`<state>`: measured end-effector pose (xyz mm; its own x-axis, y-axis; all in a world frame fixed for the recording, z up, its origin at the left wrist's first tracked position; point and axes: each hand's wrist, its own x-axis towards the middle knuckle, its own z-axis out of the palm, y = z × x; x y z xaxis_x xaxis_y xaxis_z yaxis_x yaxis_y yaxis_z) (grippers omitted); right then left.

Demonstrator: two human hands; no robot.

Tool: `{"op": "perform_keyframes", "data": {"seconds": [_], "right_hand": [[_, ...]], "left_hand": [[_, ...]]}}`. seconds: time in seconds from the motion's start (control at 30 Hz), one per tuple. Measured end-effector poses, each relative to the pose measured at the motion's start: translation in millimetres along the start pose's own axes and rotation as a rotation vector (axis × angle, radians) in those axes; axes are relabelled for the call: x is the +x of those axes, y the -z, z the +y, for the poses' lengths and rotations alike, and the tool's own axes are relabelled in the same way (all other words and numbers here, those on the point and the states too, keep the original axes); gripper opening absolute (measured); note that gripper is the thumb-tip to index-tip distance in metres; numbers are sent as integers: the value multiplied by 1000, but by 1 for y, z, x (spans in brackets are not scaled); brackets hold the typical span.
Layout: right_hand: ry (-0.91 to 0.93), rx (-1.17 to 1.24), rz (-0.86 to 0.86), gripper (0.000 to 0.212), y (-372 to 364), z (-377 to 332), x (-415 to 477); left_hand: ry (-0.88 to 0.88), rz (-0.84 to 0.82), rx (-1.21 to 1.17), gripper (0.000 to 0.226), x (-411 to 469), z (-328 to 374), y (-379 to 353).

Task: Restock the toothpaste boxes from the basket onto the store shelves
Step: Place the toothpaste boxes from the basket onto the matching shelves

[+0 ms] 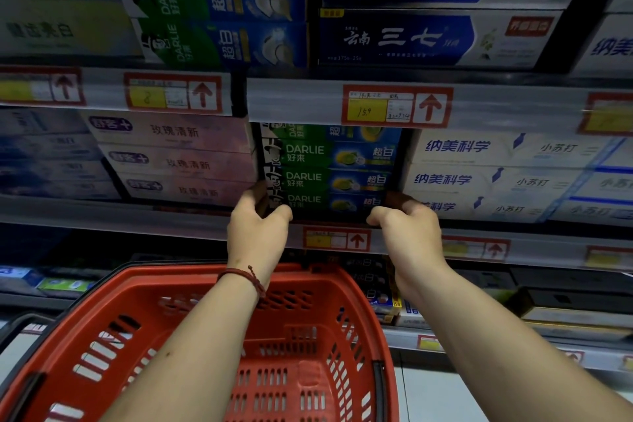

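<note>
A stack of green and blue Darlie toothpaste boxes (329, 175) stands on the middle shelf (137, 216), between pink boxes and white boxes. My left hand (257, 226) grips the left end of the bottom box in that stack, thumb on its front face. My right hand (407, 226) grips the same box at its right end. Below my forearms the red plastic basket (308, 301) hangs at the shelf front, and the part of its inside that shows holds nothing.
Pink toothpaste boxes (178, 161) sit left of the stack and white ones (496, 178) right of it. The upper shelf carries more Darlie boxes (219, 10) and dark blue boxes (411, 3). Red price tags (397, 108) line the shelf edges. A lower shelf holds assorted boxes (565, 315).
</note>
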<state>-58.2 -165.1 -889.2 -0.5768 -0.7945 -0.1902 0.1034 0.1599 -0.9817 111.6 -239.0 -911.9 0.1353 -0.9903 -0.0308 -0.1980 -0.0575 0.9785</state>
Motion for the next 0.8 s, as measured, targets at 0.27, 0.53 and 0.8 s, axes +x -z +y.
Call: {"op": "perform_keyframes", "data": {"seconds": [0.27, 0.53, 0.8], "right_hand": [[33, 14, -3, 48, -2, 1, 0], [180, -68, 47, 51, -7, -6, -2], [218, -66, 22, 57, -7, -13, -1]], "left_hand": [[5, -1, -5, 57, -1, 2, 1], [-116, 126, 6, 46, -8, 20, -2], [-133, 102, -16, 47, -4, 28, 1]]}}
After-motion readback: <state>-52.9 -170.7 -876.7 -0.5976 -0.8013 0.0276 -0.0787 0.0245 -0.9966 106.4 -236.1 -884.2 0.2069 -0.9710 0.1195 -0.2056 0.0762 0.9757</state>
